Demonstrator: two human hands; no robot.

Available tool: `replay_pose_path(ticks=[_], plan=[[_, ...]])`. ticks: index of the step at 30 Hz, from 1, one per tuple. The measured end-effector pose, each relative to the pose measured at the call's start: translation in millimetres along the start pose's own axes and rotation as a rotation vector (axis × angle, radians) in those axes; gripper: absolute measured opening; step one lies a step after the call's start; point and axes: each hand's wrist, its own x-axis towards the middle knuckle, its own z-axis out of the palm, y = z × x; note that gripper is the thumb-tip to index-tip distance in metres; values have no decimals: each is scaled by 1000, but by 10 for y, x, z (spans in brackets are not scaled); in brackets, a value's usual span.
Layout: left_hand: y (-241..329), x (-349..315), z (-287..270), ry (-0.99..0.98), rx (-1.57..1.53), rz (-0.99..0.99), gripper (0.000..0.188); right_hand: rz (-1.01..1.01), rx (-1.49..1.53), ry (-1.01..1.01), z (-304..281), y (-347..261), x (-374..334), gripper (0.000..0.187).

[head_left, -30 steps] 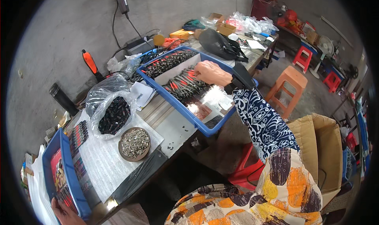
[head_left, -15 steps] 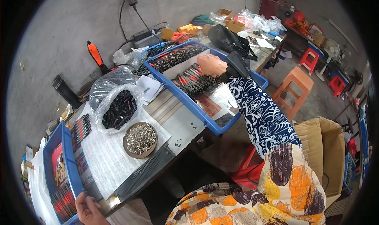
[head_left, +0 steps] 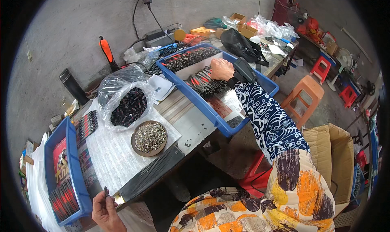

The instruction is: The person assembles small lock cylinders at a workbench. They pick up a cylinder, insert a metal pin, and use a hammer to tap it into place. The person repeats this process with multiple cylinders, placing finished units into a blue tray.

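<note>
My left hand (head_left: 105, 213), low at the left, is closed in a pinch on a small dark piece (head_left: 106, 191), whose end sticks up above the fingers. Over a large blue bin (head_left: 211, 119), my right hand (head_left: 222, 69) rests curled against a row of thin red-and-black sticks (head_left: 203, 83); its fingertips are hidden, so what they grip cannot be made out. A round dish of small silvery metal pieces (head_left: 149, 137) stands on white foam sheeting (head_left: 106, 161). Behind the dish, a clear plastic bag (head_left: 122, 79) holds many small black parts (head_left: 129, 108).
A smaller blue bin (head_left: 79, 175) with more red-and-black sticks (head_left: 64, 201) stands at the left. A black bag (head_left: 239, 45) lies behind the large bin. An orange stool (head_left: 304, 94) and an open cardboard box (head_left: 331, 159) stand right of the table.
The whole view has shifted, so the table appears slightly farther right. My left hand has come up and right, with the dark piece now showing clearly. My right hand stays at the sticks.
</note>
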Motion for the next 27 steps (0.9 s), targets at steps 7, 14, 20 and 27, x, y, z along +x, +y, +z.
replay_pose_path(ticks=[7, 14, 20, 27], plan=[[-128, -69, 32, 12, 3, -45, 11, -1, 11, 7, 69, 41, -31, 14], [-66, -151, 109, -26, -39, -61, 11, 3, -138, -71, 154, 49, 190, 19], [22, -169, 145, 1, -111, -75, 14, 142, -113, 39, -36, 62, 53, 24], [71, -170, 150, -154, -421, -276, 16, -141, 669, -75, -856, -689, -453, 13]])
